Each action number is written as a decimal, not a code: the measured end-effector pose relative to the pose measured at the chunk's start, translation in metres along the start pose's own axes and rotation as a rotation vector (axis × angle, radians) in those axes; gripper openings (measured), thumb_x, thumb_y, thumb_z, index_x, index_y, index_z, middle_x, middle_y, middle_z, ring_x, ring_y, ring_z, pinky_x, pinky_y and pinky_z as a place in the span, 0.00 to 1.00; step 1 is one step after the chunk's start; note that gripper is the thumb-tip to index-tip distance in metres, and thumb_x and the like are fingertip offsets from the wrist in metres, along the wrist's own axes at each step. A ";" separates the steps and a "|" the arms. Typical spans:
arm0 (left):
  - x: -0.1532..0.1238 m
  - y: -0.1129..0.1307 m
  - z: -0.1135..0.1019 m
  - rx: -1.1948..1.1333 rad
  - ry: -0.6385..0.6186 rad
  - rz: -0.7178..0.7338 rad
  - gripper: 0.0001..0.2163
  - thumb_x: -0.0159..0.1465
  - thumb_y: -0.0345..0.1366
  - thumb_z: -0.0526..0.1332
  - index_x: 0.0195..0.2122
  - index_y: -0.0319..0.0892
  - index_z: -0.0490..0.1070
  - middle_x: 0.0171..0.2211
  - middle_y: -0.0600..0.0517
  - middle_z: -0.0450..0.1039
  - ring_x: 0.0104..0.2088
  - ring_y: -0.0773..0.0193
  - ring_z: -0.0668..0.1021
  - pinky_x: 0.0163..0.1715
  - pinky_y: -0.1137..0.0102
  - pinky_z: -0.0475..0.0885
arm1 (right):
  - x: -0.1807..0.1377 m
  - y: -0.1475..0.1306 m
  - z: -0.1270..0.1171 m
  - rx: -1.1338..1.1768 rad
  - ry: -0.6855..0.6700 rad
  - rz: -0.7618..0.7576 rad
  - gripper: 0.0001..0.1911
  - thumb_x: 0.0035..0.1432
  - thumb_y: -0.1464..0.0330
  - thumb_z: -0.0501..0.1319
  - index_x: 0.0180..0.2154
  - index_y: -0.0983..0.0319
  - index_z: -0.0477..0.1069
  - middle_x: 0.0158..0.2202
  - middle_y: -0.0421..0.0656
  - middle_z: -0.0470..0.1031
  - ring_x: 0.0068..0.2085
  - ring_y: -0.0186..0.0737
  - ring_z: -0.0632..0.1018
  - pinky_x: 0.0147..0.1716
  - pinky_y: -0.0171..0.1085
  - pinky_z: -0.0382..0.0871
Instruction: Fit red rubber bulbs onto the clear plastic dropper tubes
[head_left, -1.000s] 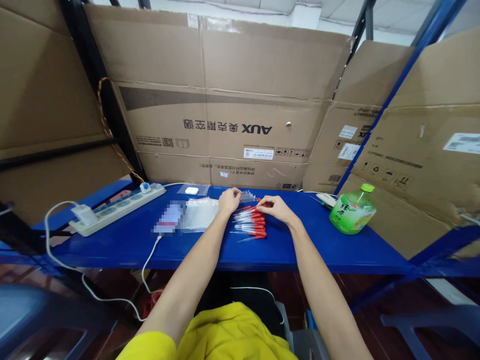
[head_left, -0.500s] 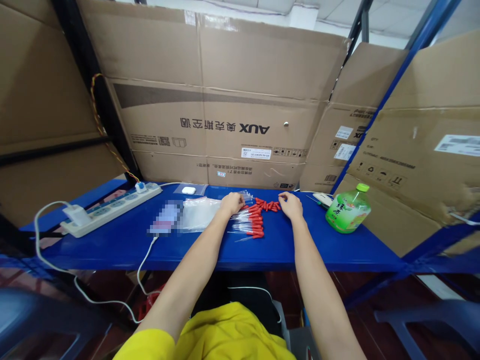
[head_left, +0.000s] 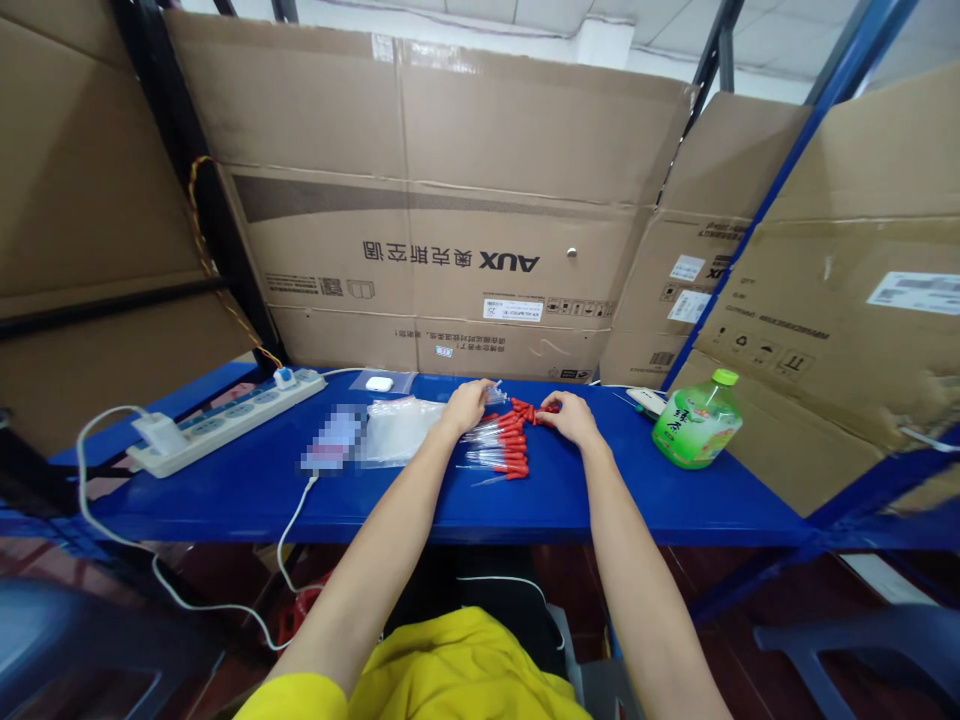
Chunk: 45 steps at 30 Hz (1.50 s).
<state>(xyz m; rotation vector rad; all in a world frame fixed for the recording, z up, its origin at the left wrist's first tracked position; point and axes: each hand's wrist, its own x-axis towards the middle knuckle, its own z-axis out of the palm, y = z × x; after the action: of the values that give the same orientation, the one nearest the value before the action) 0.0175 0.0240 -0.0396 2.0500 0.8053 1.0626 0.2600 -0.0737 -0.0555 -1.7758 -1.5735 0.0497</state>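
Observation:
A row of clear droppers with red bulbs (head_left: 504,448) lies on the blue table (head_left: 637,490). Behind it sits a small heap of loose red bulbs (head_left: 529,411). My left hand (head_left: 465,405) is at the far left end of the row, fingers closed on a clear dropper tube (head_left: 493,390). At the right side of the heap my right hand (head_left: 570,415) has its fingers curled together over the bulbs; what it pinches is hidden.
Clear plastic bags (head_left: 397,425) and a blurred phone (head_left: 335,445) with a white cable lie left of the droppers. A power strip (head_left: 225,415) sits far left, a small white case (head_left: 379,383) behind. A green bottle (head_left: 696,420) stands right. Cardboard boxes (head_left: 450,250) wall the back.
My right hand moved right off the red bulbs, then came back left onto the heap. My left hand stayed at the row's far end and now has a clear tube raised.

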 end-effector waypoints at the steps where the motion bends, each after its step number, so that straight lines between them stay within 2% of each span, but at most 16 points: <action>1: -0.001 0.002 0.001 -0.075 0.017 -0.012 0.10 0.59 0.22 0.61 0.37 0.46 0.73 0.29 0.51 0.73 0.35 0.57 0.77 0.44 0.69 0.66 | 0.001 0.000 0.000 0.033 -0.025 -0.005 0.08 0.48 0.63 0.71 0.30 0.57 0.77 0.30 0.40 0.80 0.32 0.41 0.78 0.33 0.37 0.69; 4: -0.003 0.009 0.003 -0.242 0.058 -0.026 0.06 0.63 0.26 0.62 0.34 0.46 0.71 0.27 0.53 0.69 0.34 0.59 0.74 0.43 0.71 0.65 | 0.003 -0.002 -0.001 0.146 -0.063 -0.031 0.07 0.49 0.63 0.69 0.30 0.58 0.75 0.27 0.39 0.79 0.29 0.39 0.77 0.32 0.37 0.69; 8: -0.006 0.018 0.006 -0.344 0.033 0.025 0.07 0.66 0.33 0.61 0.30 0.45 0.70 0.28 0.53 0.68 0.34 0.60 0.70 0.42 0.73 0.64 | 0.005 -0.013 -0.002 0.353 0.021 -0.081 0.09 0.51 0.62 0.66 0.33 0.59 0.74 0.30 0.41 0.79 0.32 0.40 0.79 0.36 0.39 0.73; 11: -0.007 0.023 0.008 -0.350 -0.016 0.085 0.08 0.67 0.35 0.61 0.29 0.45 0.71 0.29 0.52 0.69 0.34 0.61 0.69 0.41 0.74 0.64 | 0.004 -0.028 -0.001 0.591 0.072 -0.099 0.14 0.52 0.60 0.65 0.39 0.60 0.72 0.35 0.42 0.79 0.34 0.41 0.81 0.36 0.39 0.75; 13: -0.008 0.026 0.009 -0.294 -0.039 0.151 0.08 0.67 0.36 0.61 0.30 0.44 0.72 0.30 0.52 0.70 0.34 0.61 0.69 0.39 0.74 0.64 | 0.002 -0.038 0.001 0.664 0.067 -0.111 0.16 0.51 0.60 0.66 0.41 0.59 0.70 0.37 0.43 0.79 0.35 0.41 0.81 0.34 0.38 0.76; 16: -0.010 0.031 0.009 -0.157 -0.054 0.244 0.08 0.68 0.38 0.59 0.33 0.43 0.73 0.31 0.51 0.72 0.34 0.62 0.70 0.38 0.72 0.64 | -0.001 -0.049 0.006 0.647 0.047 -0.138 0.16 0.50 0.59 0.69 0.39 0.60 0.71 0.36 0.44 0.80 0.37 0.43 0.82 0.33 0.37 0.75; 22: -0.010 0.031 0.010 0.110 -0.053 0.332 0.13 0.71 0.43 0.55 0.39 0.39 0.74 0.31 0.52 0.73 0.28 0.65 0.69 0.32 0.71 0.62 | -0.001 -0.054 0.014 0.688 0.045 -0.145 0.17 0.46 0.57 0.73 0.32 0.61 0.75 0.31 0.44 0.81 0.33 0.45 0.82 0.35 0.39 0.76; 29: -0.008 0.027 0.011 0.175 -0.051 0.417 0.17 0.72 0.44 0.53 0.40 0.40 0.79 0.34 0.48 0.77 0.33 0.62 0.74 0.37 0.68 0.65 | 0.001 -0.053 0.012 0.705 0.111 -0.175 0.15 0.48 0.57 0.73 0.33 0.60 0.81 0.33 0.45 0.84 0.35 0.47 0.83 0.40 0.42 0.77; 34: -0.007 0.028 0.008 0.271 -0.033 0.447 0.17 0.72 0.44 0.54 0.43 0.41 0.81 0.33 0.47 0.77 0.35 0.60 0.74 0.39 0.66 0.66 | -0.001 -0.052 0.012 0.702 0.108 -0.178 0.14 0.48 0.57 0.73 0.33 0.60 0.82 0.33 0.46 0.84 0.34 0.48 0.84 0.40 0.42 0.78; 45: -0.003 0.025 0.007 0.365 -0.109 0.485 0.17 0.72 0.42 0.53 0.44 0.43 0.81 0.35 0.45 0.77 0.37 0.58 0.74 0.41 0.64 0.67 | -0.002 -0.052 0.014 0.581 0.126 -0.198 0.13 0.51 0.57 0.71 0.32 0.60 0.82 0.32 0.46 0.84 0.34 0.49 0.84 0.38 0.42 0.78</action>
<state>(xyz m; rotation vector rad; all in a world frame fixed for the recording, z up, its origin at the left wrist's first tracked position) 0.0270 0.0050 -0.0237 2.6798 0.4776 1.1007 0.2095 -0.0706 -0.0381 -1.1483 -1.4488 0.2659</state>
